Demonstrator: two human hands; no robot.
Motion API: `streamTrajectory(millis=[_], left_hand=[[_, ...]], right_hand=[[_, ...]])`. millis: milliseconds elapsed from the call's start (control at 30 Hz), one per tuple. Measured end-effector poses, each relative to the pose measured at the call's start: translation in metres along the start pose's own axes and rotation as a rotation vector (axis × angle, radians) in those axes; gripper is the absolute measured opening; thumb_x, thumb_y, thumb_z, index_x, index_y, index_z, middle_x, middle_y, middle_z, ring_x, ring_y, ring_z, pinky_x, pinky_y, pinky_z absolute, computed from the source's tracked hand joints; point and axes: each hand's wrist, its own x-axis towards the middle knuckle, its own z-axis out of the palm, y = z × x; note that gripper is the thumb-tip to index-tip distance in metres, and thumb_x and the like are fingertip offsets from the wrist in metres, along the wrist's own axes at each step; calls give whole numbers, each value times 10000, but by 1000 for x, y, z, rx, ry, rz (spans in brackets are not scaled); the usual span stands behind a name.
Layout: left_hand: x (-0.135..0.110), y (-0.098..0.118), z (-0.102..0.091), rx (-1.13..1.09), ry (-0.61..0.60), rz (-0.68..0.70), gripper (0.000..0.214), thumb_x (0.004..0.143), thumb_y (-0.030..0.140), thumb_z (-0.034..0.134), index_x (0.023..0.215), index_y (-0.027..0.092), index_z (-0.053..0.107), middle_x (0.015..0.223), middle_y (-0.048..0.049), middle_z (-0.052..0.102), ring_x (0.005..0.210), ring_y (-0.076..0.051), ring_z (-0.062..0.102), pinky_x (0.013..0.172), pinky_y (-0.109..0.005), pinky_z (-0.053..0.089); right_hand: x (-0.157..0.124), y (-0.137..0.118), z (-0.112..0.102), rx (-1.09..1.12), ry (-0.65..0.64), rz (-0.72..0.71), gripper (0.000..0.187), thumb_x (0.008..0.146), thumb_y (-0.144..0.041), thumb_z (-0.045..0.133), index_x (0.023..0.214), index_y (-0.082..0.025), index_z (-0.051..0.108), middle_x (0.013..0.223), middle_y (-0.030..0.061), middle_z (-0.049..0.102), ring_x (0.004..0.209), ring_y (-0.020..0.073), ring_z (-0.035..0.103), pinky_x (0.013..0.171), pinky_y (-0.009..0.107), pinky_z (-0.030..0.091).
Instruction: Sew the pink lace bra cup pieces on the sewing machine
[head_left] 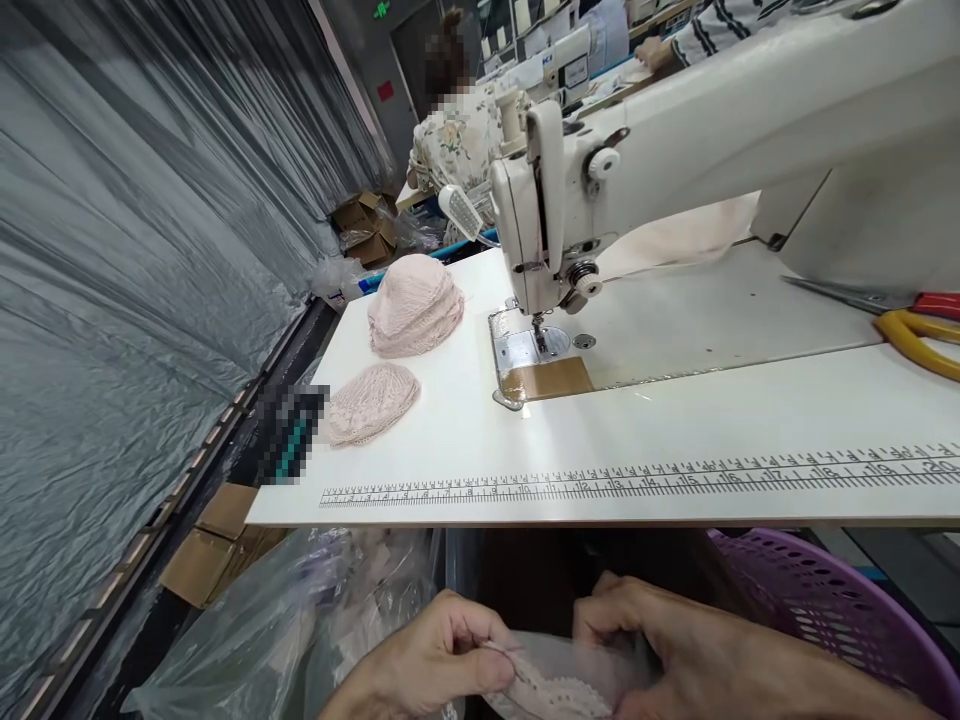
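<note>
Both my hands are low in the view, below the front edge of the white sewing table [675, 420]. My left hand [431, 655] pinches the edge of a pale pink lace piece [559, 680]. My right hand [660, 640] grips the same lace piece from the right, fingers curled over it. On the table's left part stands a stack of pink lace cups [415, 305], and a smaller flat stack of cups [367, 402] lies nearer me. The sewing machine [562, 190] stands behind, its needle over the metal plate [525, 350].
A purple perforated basket [825, 600] sits under the table at right. A clear plastic bag [285, 630] hangs at lower left, with cardboard boxes [217, 545] on the floor. Yellow-handled scissors [919, 335] lie at the right. Another person [457, 130] sits at a machine behind.
</note>
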Motion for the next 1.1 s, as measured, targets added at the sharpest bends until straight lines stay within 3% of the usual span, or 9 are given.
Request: streamTrajectory(millis=[200, 333, 467, 600, 767, 933, 1100], left_hand=[[-4, -5, -10, 6, 28, 32, 398, 668, 506, 763, 751, 118, 723, 619, -14, 614, 576, -72, 525, 593, -170, 404], [-3, 5, -12, 49, -62, -39, 483, 569, 473, 830, 904, 141, 728, 748, -40, 676, 634, -102, 579, 634, -199, 443], [8, 18, -3, 291, -178, -96, 517, 553, 491, 818, 951, 174, 724, 800, -18, 686, 678, -118, 599, 654, -204, 452], [22, 21, 8, 324, -155, -139, 522, 500, 570, 798, 827, 167, 745, 673, 18, 646, 618, -95, 568, 633, -189, 452], [23, 17, 6, 194, -191, -210, 508, 458, 547, 823, 794, 173, 752, 637, 26, 642, 597, -78, 572, 637, -178, 476], [13, 14, -4, 212, -167, -204, 428, 512, 501, 825, 775, 172, 751, 630, 16, 652, 562, -77, 572, 612, -184, 479], [5, 16, -7, 269, -141, -160, 403, 579, 522, 790, 757, 164, 740, 591, 15, 627, 538, -86, 549, 584, -195, 458]], right_hand=[[-11, -2, 5, 2, 66, -59, 148, 768, -322, 622, 836, -191, 630, 885, 14, 549, 881, 188, 521, 789, 302, 407], [-11, -16, 5, -79, 39, -106, 91, 815, -266, 547, 772, -195, 586, 842, 5, 574, 849, 173, 524, 778, 286, 402], [-6, -23, 4, -185, 11, -56, 93, 809, -259, 545, 832, -194, 608, 865, 16, 566, 836, 175, 530, 745, 282, 409], [-6, -23, -4, -256, -8, 8, 109, 803, -226, 538, 829, -188, 636, 837, 16, 558, 775, 165, 539, 700, 277, 409], [-10, -17, -16, -195, -75, 10, 111, 759, -225, 669, 853, -176, 701, 799, 8, 634, 789, 166, 590, 662, 228, 425], [-5, -12, -9, -207, -51, 9, 228, 638, -205, 797, 852, -170, 729, 853, 32, 658, 861, 207, 582, 709, 266, 434], [-1, -10, -2, -220, -21, -56, 103, 725, -211, 743, 827, -196, 738, 856, 23, 665, 881, 197, 585, 743, 275, 443]])
